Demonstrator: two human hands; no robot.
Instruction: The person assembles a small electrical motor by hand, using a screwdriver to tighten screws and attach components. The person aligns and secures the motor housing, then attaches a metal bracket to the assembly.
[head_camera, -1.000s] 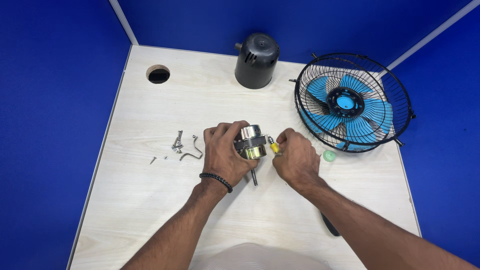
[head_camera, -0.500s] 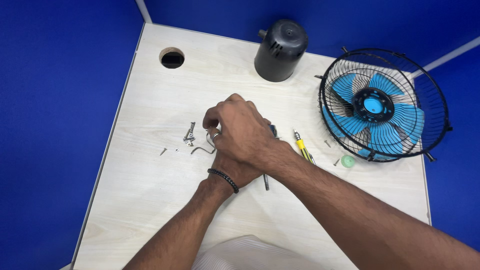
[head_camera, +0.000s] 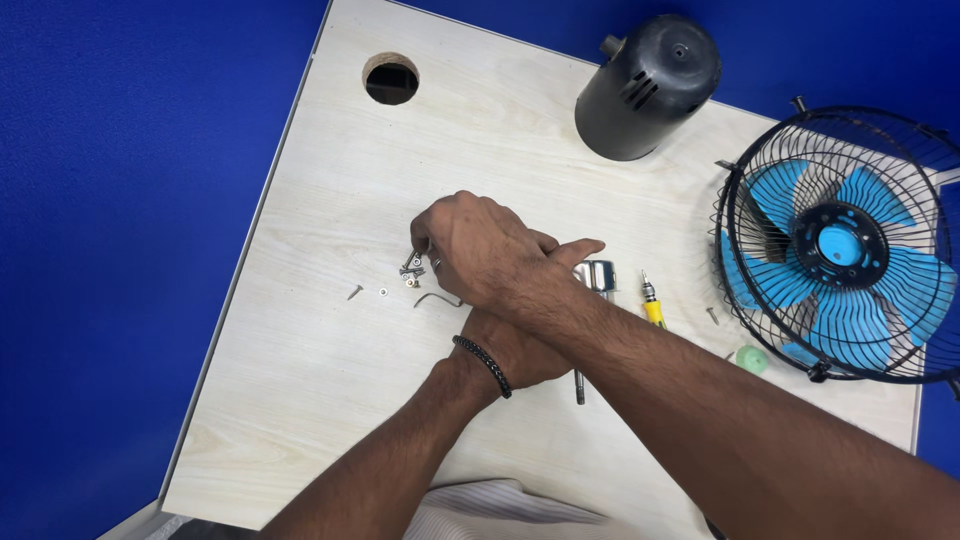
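Fan motor (head_camera: 598, 276), stripped from its housing, lies mid-desk under crossed arms: the left hand (head_camera: 515, 350) steadies it, fingers hidden, grip impossible to judge. Left of the motor, the right hand (head_camera: 480, 250) pinches among loose screws (head_camera: 408, 275). Right of it rest a screwdriver (head_camera: 652, 305) and caged blue fan (head_camera: 840, 245); judging by this, reassembly remains unfinished.

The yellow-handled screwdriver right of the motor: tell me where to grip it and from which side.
Grip the screwdriver on its yellow handle, probably from above. It lies flat on the table, tip pointing away. The right arm covers part of the handle's near end, and the motor lies to its left, so the fan-side is freer.
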